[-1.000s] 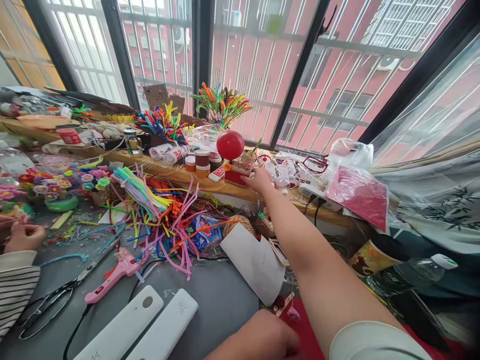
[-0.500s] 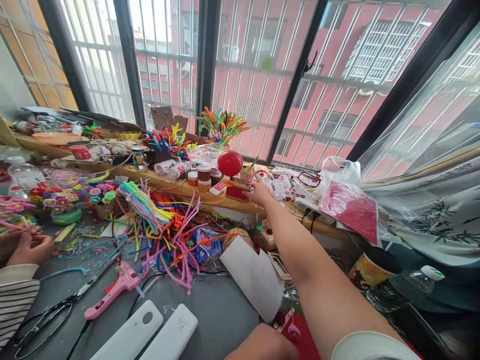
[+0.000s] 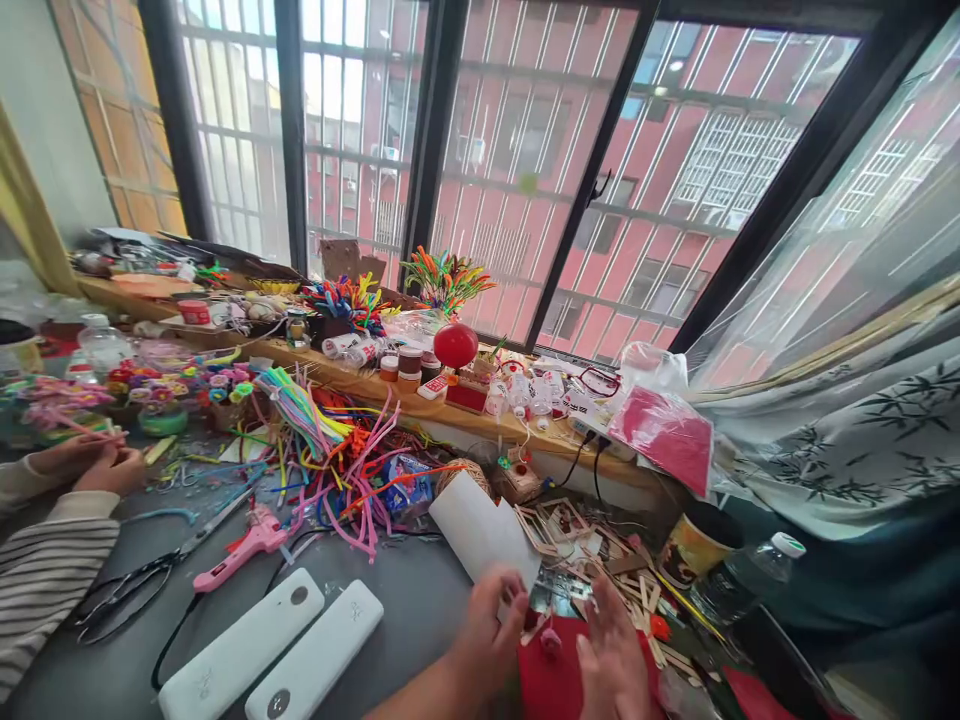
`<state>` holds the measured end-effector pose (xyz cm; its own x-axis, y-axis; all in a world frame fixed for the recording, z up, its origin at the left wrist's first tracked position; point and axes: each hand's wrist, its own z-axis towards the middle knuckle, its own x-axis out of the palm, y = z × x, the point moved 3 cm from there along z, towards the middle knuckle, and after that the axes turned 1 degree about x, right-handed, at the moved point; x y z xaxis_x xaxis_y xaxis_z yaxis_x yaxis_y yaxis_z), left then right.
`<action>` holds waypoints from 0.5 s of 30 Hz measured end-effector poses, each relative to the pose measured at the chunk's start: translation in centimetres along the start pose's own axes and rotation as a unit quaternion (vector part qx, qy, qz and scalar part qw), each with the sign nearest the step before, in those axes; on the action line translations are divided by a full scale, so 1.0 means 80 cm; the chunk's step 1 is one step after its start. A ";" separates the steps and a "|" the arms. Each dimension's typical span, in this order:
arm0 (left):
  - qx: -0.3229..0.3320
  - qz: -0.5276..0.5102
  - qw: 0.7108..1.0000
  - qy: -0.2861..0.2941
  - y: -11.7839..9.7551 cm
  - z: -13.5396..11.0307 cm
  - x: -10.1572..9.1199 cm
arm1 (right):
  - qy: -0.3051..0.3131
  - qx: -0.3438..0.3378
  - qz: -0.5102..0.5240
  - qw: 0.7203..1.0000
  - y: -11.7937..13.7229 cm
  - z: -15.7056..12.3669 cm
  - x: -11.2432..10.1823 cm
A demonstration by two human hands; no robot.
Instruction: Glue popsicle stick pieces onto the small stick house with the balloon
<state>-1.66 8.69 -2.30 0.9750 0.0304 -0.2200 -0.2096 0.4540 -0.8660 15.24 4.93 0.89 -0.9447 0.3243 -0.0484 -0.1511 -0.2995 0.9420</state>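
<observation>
My left hand [image 3: 487,628] is over the lower middle of the desk, beside a white paper sheet [image 3: 480,530]. Its fingers are loosely curled and a little blurred, with nothing visible between them. My right hand [image 3: 613,645] is opposite, fingers stretched out and apart, holding nothing that I can see. Between and below the two hands lies a red sheet [image 3: 546,685] with a small pink piece [image 3: 550,640] on it. Just behind is a clear, shiny piece [image 3: 559,590], partly hidden by my fingers.
Another person's hands [image 3: 105,468] work at the left with a pink stem. A pink glue gun [image 3: 244,548], scissors [image 3: 139,590] and two white devices [image 3: 319,650] lie on the desk. Wooden sticks [image 3: 649,600], a cup [image 3: 694,545] and a bottle [image 3: 750,580] are at right. A red balloon [image 3: 455,346] sits on the ledge.
My right hand has come back from the ledge beside the red balloon to above the red sheet. My left hand has risen further into view, its fingers now showing.
</observation>
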 end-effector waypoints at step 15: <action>0.134 0.128 0.980 0.074 -0.203 -0.071 0.066 | 0.067 -0.051 0.035 0.996 0.113 -0.046 -0.109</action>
<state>6.45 -3.56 8.09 0.8680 0.0534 -0.4937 -0.3993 0.6661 -0.6300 21.02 -3.90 8.57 -0.9833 0.1789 -0.0341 -0.1058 -0.4086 0.9066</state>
